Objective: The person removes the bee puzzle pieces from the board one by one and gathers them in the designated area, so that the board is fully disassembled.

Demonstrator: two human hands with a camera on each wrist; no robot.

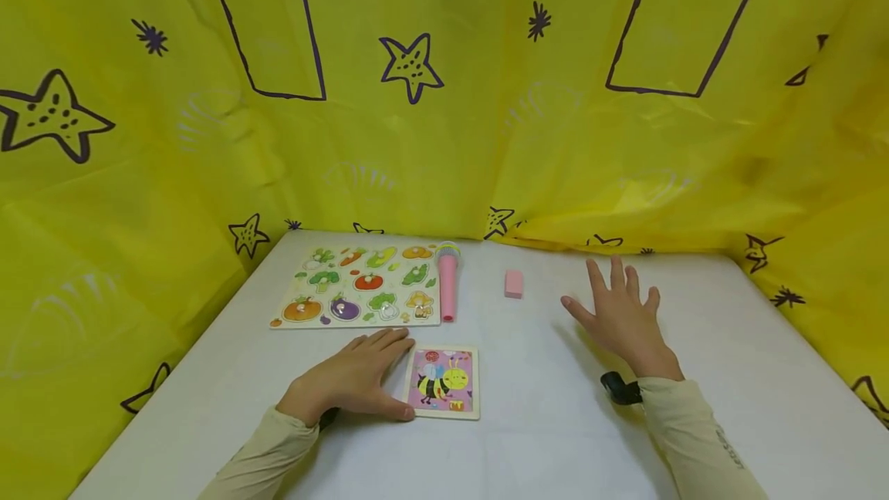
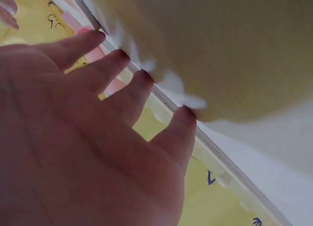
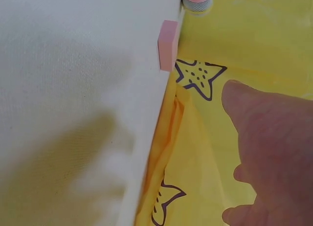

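Note:
In the head view my left hand (image 1: 357,378) lies at the left side of a small square bee picture puzzle (image 1: 444,383) in a pale wooden frame. Its thumb is at the frame's lower left corner, the fingers stretched toward the upper left one. The left wrist view shows the fingers of that hand (image 2: 98,133) spread, tips by the edge of a thin board (image 2: 227,167). My right hand (image 1: 627,322) hovers over the right part of the table with fingers spread, holding nothing. Nearest to it is a pink rectangular block (image 1: 514,284), also in the right wrist view.
A vegetable knob puzzle board (image 1: 357,284) lies at the back left of the white table (image 1: 542,438). Along its right edge is a pink toy microphone (image 1: 448,288). A yellow curtain (image 1: 479,137) with dark star drawings hangs behind and at both sides.

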